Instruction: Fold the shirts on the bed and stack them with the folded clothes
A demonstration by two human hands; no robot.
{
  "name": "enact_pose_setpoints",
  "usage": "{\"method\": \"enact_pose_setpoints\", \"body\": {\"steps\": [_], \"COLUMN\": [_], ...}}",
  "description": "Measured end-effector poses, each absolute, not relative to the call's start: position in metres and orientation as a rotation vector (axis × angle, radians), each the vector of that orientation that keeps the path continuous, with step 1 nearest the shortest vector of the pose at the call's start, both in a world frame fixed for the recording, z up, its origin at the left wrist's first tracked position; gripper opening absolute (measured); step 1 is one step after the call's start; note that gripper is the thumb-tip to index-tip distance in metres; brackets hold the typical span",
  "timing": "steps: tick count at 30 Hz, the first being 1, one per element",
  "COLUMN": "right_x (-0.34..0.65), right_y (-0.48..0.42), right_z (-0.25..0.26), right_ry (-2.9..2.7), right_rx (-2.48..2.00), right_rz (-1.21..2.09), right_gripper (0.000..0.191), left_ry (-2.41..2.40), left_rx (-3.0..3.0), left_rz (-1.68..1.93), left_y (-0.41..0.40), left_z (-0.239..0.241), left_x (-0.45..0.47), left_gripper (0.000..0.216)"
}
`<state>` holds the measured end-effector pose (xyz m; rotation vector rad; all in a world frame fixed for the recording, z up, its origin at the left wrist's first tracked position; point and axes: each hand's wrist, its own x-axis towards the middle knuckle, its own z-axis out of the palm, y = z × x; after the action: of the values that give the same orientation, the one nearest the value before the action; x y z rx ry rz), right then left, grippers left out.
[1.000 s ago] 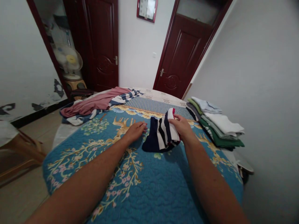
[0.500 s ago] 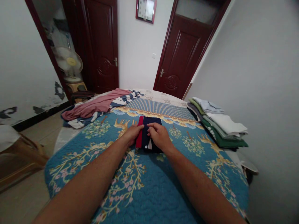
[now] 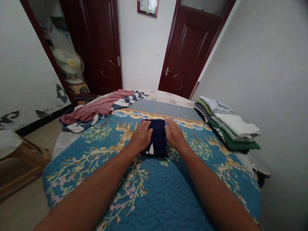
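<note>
- Head view: a folded navy garment [image 3: 157,136] lies on the blue quilted bedspread [image 3: 154,192] of a bed, a little beyond the middle of the bed as seen from the person.
- The left hand [image 3: 141,137] lies palm down on the garment's left edge, fingers flat and loosely spread, covering that side; a thin strip of red shows at the far left corner just past the fingertips.
- The right hand [image 3: 175,134] lies palm down along the garment's right edge, fingers flat and together, pointing away from the person; it grips nothing.
- The garment sits squarely between the two hands and touches both; its dark middle shows in the gap, with a small white patch at the near edge close to the left hand.
- Both forearms reach in from the bottom of the view and meet at the garment.
- To the right, near the wall, stands a stack of folded clothes [image 3: 231,130] in white, green and grey, well apart from the hands.
- At the far left of the bed lies an unfolded heap, a pink garment [image 3: 96,109] over a blue-and-white striped cloth [image 3: 126,101].
- Beyond the bed stand two dark red doors [image 3: 190,51], and a fan [image 3: 68,62] shows in the open doorway at left.
</note>
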<state>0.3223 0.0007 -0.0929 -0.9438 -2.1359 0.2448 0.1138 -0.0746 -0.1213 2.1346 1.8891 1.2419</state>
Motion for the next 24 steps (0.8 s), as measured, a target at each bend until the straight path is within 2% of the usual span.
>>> {"method": "enact_pose_setpoints", "body": {"steps": [5,10,17,24], "right_x": [0.293,0.285,0.278,0.268], "right_y": [0.004,0.018,0.048,0.081], "right_z": [-0.107,-0.128,-0.128,-0.135], "right_ry": [-2.441,-2.556,-2.525,-2.433], "right_rx": [-1.090,-1.307,-1.427,-1.511], "right_rz": [0.281,0.397,0.421,0.414], "right_gripper": [0.063,0.067,0.075,0.078], "left_ry": [1.965,1.992,2.048,2.099], "left_rx": [2.091,2.047,1.985,2.002], "left_rz": [0.866,0.872,0.838,0.777], "left_y": [-0.083,-0.079,-0.081,-0.078], "left_z": [-0.134,-0.139,-0.138,-0.140], "left_x": [0.134,0.130,0.135,0.135], "left_gripper": [0.059,0.066,0.073,0.071]}}
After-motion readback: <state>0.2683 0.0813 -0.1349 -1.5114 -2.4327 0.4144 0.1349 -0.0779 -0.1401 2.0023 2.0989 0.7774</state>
